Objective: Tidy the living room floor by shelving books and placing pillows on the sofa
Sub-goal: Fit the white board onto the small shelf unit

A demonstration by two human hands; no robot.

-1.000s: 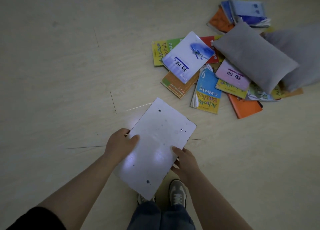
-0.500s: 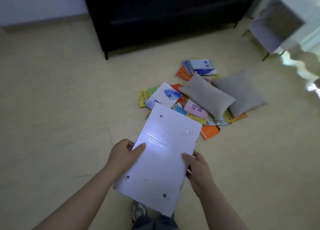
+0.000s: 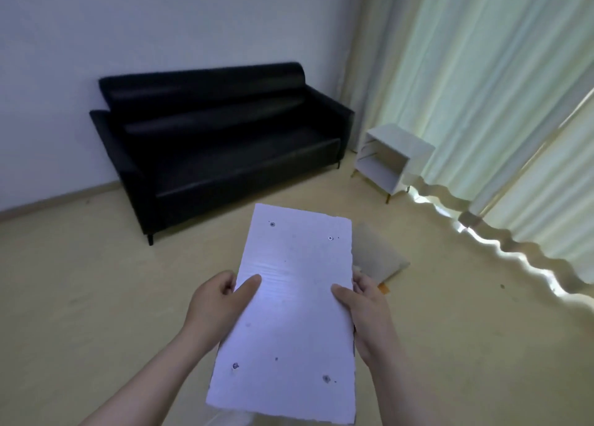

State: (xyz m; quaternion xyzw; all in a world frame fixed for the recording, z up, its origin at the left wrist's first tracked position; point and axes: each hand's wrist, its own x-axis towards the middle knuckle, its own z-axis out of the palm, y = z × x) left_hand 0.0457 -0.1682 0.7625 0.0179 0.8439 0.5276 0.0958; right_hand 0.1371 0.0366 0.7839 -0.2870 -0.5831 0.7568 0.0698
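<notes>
Gripping the white board (image 3: 291,297) in both hands, flat out ahead of me, standing on the floor (image 3: 80,297) in front of the sofa (image 3: 218,149). Left hand (image 3: 218,306) is clamped on its left edge, thumb on top. Right hand (image 3: 366,313) is clamped on the right edge the same way.

Which way does it point?

The long axis runs away from me, with the far end aimed at the sofa's right end.

And where's it headed?

My guess is the white cabinet (image 3: 390,159), just off the sofa's right arm with its open front turned my way. From my hands that's ahead and to the right, so my right hand is the nearer one. The board would have to swing right.

Anything in the way?

A grey pillow (image 3: 377,255) lies on the floor before the sofa's right end, half hidden behind the board and right between me and the cabinet. An orange corner (image 3: 384,288) peeks out beside it, probably a book. I can't see any other books because the board covers that patch.

Further back?

The sofa sits against the wall (image 3: 160,24), and that pillow isn't on it yet. The curtain (image 3: 498,104) hangs to the sofa's right, behind the cabinet.
</notes>
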